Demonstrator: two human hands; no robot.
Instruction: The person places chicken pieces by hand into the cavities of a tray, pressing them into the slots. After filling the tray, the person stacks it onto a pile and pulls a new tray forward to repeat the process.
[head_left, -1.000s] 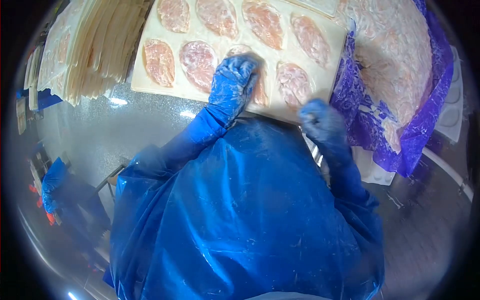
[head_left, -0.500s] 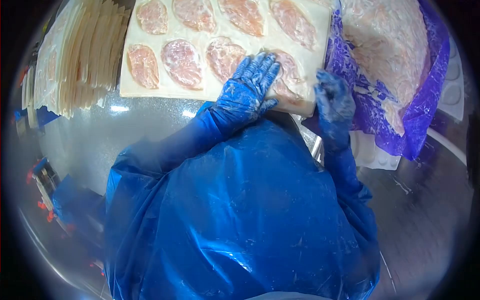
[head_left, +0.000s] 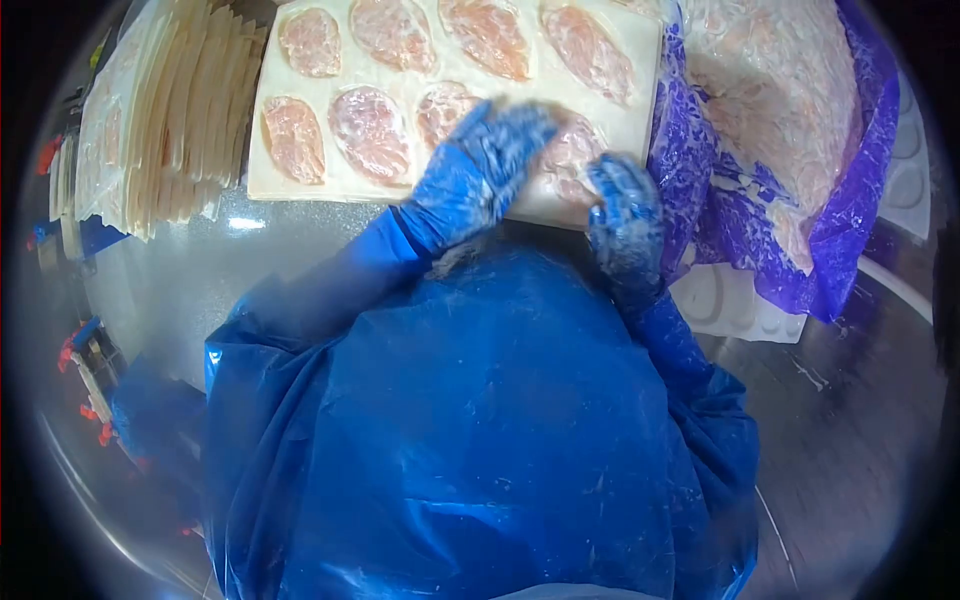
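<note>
Pale pieces of raw meat, looking like chicken cutlets [head_left: 368, 132], lie in two rows on a cream-coloured sheet or board [head_left: 560, 25]. My left hand [head_left: 480, 170], in a wet blue glove, lies flat over the near row, fingers stretched out and somewhat blurred. It partly covers one cutlet [head_left: 445, 112] and sits beside the rightmost near cutlet [head_left: 572, 160]. At that cutlet's right side is my right hand [head_left: 630, 215], also gloved, with fingers bent loosely toward the meat and nothing visible between them and the thumb.
A large heap of raw meat [head_left: 775, 90] rests on purple plastic film [head_left: 855, 220] at the right. White moulded trays [head_left: 735, 305] show beneath the film. Upright cream sheets [head_left: 180, 110] stand packed together at the left, on the metal table [head_left: 250, 260].
My right hand has moved left from the board's right edge to the nearest cutlet, its fingers loosening. My left hand has shifted slightly left, and the view has moved a little.
</note>
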